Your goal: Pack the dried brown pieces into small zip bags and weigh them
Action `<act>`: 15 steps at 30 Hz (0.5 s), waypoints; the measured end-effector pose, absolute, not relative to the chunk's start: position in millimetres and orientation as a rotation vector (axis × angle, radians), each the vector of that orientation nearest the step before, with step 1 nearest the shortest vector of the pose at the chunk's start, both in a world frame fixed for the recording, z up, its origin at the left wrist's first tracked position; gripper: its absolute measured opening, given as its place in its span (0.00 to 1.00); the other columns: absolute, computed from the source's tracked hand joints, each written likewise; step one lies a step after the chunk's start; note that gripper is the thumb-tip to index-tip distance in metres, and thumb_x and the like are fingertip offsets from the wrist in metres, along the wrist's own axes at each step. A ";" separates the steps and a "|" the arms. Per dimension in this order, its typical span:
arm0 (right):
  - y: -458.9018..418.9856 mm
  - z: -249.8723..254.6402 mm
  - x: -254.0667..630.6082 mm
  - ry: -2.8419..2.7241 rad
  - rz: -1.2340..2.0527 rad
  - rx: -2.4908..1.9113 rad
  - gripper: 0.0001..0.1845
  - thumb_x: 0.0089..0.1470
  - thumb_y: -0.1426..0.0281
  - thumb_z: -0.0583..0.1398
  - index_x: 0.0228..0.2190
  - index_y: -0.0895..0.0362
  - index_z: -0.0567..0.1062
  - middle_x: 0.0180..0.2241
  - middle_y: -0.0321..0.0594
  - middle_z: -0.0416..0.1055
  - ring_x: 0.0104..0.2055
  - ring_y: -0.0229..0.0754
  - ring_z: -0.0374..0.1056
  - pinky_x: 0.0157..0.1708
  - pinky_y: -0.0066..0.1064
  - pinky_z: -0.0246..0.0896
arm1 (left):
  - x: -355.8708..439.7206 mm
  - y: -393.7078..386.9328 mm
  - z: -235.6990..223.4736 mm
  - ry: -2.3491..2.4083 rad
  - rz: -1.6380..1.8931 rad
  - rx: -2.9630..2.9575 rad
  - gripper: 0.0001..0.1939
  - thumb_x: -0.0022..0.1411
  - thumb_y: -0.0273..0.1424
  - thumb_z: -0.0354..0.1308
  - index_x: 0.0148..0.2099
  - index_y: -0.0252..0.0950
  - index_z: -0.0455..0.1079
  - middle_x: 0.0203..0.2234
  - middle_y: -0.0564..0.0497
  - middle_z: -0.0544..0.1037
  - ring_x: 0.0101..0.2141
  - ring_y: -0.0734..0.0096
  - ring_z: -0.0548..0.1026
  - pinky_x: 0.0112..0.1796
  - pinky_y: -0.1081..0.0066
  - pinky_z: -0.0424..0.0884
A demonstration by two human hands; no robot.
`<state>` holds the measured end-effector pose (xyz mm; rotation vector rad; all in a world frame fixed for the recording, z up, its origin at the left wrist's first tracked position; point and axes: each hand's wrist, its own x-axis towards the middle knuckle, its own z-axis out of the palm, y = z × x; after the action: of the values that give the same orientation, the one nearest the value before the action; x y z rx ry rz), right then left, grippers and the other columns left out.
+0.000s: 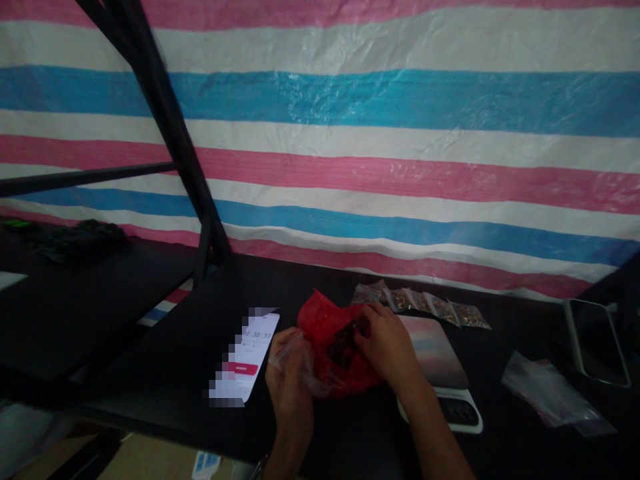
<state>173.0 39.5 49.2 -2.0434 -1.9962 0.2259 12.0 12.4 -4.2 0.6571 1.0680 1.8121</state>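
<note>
A red plastic bag [325, 313] stands open on the black table, with small dark pieces [343, 343] inside. At its left side, my left hand [290, 377] is closed on a clear plastic bag [305, 363], which it keeps against the red bag's opening. My right hand [387, 343] reaches into the red bag from the right. Its fingertips are pinched together at the dark pieces, and what they grip is too dark to make out. Just right of the red bag, partly behind my right forearm, lies a white digital scale [440, 350] with a metal plate.
Several small filled zip bags [440, 307] lie in a row at the back. Flat clear bags [550, 393] and a pale-edged phone [600, 340] are on the right. A lit phone [250, 360] showing a timer lies left. A black metal post [185, 160] rises before the striped sheet [400, 147].
</note>
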 end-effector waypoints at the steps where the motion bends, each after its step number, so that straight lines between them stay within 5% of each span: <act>1: 39.8 48.6 173.2 -2.005 0.211 -2.048 0.15 0.61 0.74 0.62 0.49 0.56 0.79 0.54 0.50 0.76 0.58 0.56 0.70 0.56 0.42 0.62 | 11.1 12.1 -4.1 1.075 1.832 0.670 0.24 0.53 0.50 0.73 0.40 0.37 0.75 0.29 0.54 0.76 0.30 0.68 0.74 0.30 0.71 0.71; 15: 42.8 42.9 169.6 -1.961 0.329 -1.961 0.13 0.60 0.75 0.62 0.46 0.55 0.79 0.51 0.46 0.78 0.55 0.53 0.71 0.55 0.40 0.60 | 27.3 -4.0 11.0 1.279 1.602 0.926 0.26 0.59 0.57 0.67 0.41 0.37 0.74 0.29 0.53 0.76 0.29 0.66 0.74 0.30 0.69 0.72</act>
<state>169.6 42.8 42.9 -1.9605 -1.9606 0.3288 27.3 -4.0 11.0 0.9259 1.2788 1.6022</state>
